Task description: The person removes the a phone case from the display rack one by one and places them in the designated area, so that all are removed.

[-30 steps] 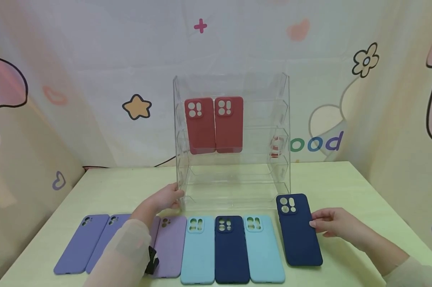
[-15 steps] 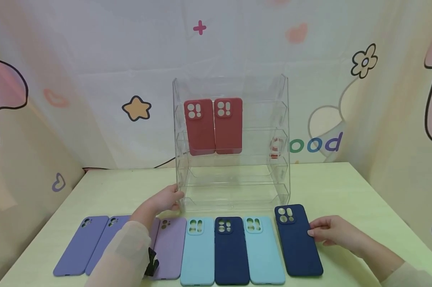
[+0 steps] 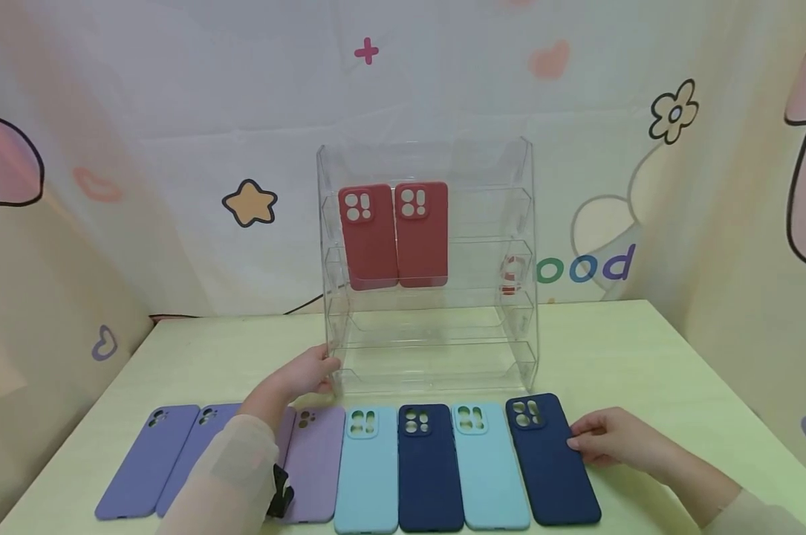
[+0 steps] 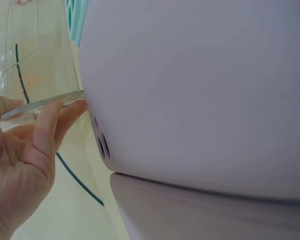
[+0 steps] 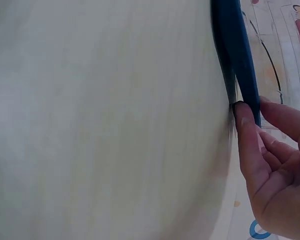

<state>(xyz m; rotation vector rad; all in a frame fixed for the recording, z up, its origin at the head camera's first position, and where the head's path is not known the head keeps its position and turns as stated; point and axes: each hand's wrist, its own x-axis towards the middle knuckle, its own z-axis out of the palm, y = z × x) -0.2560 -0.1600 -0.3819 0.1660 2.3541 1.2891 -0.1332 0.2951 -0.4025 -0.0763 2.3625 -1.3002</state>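
My right hand [image 3: 619, 442] pinches the right edge of a navy phone case [image 3: 553, 464] at the right end of the row. In the right wrist view, thumb and fingertips lie on either side of this navy case [image 5: 240, 55], whose edge looks slightly raised from the table. The left hand [image 3: 305, 371] grips the lower left side of a clear tiered rack [image 3: 429, 364]. Seen from the left wrist, that hand [image 4: 27, 155] has the rack's clear panel [image 4: 45, 102] between thumb and fingers. Two red phone cases [image 3: 368, 238] stand side by side on an upper tier.
Along the table [image 3: 596, 349] lie two light blue cases [image 3: 365, 475], another navy case [image 3: 431, 472], and purple cases [image 3: 312, 468], partly behind the left forearm. A patterned cloth [image 3: 175, 245] hangs behind and at both sides.
The right hand has brought the navy case down and toward me, level with the row beside the light blue case. My left hand has stayed on the rack. The head view shifted slightly.
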